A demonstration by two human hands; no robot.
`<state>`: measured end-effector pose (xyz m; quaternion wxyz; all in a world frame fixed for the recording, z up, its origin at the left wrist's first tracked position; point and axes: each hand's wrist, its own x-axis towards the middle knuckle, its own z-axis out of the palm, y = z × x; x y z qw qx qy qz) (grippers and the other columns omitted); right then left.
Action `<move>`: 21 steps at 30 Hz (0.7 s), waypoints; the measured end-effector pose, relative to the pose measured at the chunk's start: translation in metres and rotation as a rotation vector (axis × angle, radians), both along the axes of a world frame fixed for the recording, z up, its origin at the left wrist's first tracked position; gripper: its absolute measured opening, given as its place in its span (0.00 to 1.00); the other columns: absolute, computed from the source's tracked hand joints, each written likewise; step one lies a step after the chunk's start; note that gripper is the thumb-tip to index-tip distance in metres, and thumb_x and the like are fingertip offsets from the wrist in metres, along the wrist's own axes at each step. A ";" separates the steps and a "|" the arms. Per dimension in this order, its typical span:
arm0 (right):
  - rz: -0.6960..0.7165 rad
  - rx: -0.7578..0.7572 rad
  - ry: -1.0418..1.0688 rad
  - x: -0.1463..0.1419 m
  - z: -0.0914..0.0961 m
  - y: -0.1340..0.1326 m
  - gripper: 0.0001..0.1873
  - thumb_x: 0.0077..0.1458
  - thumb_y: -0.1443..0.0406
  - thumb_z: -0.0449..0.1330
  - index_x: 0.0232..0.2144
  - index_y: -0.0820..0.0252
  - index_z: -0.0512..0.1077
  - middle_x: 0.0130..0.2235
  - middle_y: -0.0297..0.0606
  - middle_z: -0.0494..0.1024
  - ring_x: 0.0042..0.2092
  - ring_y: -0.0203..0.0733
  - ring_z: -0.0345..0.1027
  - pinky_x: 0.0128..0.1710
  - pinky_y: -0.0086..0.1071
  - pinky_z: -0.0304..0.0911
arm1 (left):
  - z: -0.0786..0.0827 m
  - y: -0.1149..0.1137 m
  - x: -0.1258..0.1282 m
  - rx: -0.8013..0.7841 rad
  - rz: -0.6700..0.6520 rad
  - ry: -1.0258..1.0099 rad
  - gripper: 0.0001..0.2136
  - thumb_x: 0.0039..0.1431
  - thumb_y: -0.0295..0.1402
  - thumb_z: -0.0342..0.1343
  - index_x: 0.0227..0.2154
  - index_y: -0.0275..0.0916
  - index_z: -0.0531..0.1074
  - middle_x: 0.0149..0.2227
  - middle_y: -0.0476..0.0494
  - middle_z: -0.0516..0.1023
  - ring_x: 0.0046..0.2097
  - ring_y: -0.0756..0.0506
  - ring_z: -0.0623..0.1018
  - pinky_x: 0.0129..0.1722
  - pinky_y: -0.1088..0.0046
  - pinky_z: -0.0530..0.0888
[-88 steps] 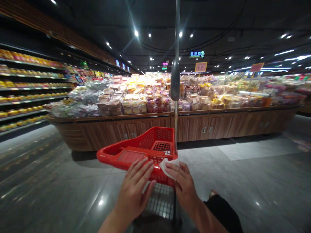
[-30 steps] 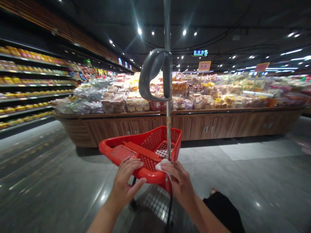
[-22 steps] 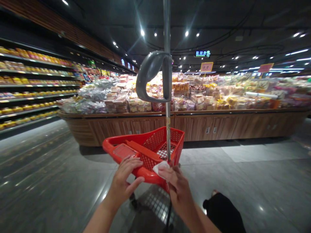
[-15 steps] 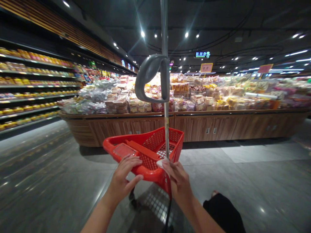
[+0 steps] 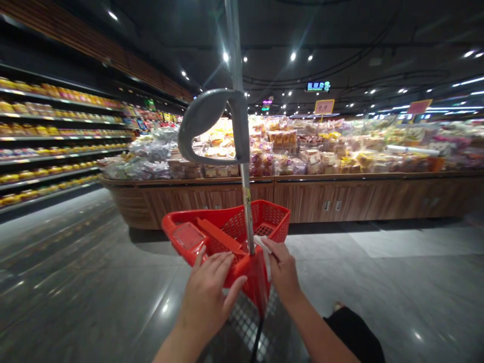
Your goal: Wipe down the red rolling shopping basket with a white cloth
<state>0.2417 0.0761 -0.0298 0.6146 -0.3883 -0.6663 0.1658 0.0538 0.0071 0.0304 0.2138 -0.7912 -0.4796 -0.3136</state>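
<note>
A red plastic shopping cart point(image 5: 217, 219) stands in front of me, its handle side nearest. My left hand point(image 5: 209, 282) rests on the cart's near handle bar with fingers spread. My right hand point(image 5: 282, 264) pinches a white cloth or tissue point(image 5: 268, 257) against the right side of the near rim. Rising from the cart's near corner, a metal pole point(image 5: 247, 212) leans slightly left. It carries a grey plastic loop handle point(image 5: 242, 128) and runs out of view at the top.
Beyond the cart is a long wood-panelled display counter point(image 5: 321, 201) heaped with packaged food. Tall shelves point(image 5: 56, 136) of jars line the left. Grey polished floor point(image 5: 151, 302) surrounds the cart. A black-clothed leg point(image 5: 351, 333) shows at lower right.
My left hand has shifted right along the handle bar. The right hand with the white cloth has moved from the pole's base to the rim's right side. The pole appears farther left and tilted.
</note>
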 end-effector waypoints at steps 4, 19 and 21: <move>0.012 -0.046 -0.197 -0.011 -0.001 0.011 0.19 0.53 0.74 0.51 0.43 0.56 0.75 0.44 0.40 0.78 0.44 0.45 0.68 0.47 0.42 0.64 | -0.004 -0.002 0.032 -0.090 0.149 -0.002 0.15 0.56 0.40 0.53 0.41 0.35 0.72 0.38 0.40 0.79 0.40 0.40 0.76 0.53 0.50 0.62; 0.072 -0.033 -0.244 -0.016 -0.001 0.005 0.20 0.52 0.75 0.52 0.43 0.56 0.76 0.43 0.39 0.78 0.44 0.44 0.68 0.47 0.39 0.65 | -0.012 0.000 -0.005 0.034 0.032 -0.037 0.06 0.59 0.32 0.50 0.35 0.40 0.72 0.31 0.49 0.79 0.33 0.46 0.76 0.50 0.55 0.62; 0.122 0.005 -0.231 -0.019 -0.004 -0.001 0.22 0.51 0.76 0.51 0.44 0.55 0.75 0.44 0.38 0.78 0.46 0.43 0.68 0.48 0.38 0.65 | -0.013 -0.004 -0.010 0.035 0.017 -0.039 0.06 0.59 0.32 0.50 0.35 0.40 0.72 0.31 0.49 0.79 0.33 0.46 0.76 0.50 0.55 0.62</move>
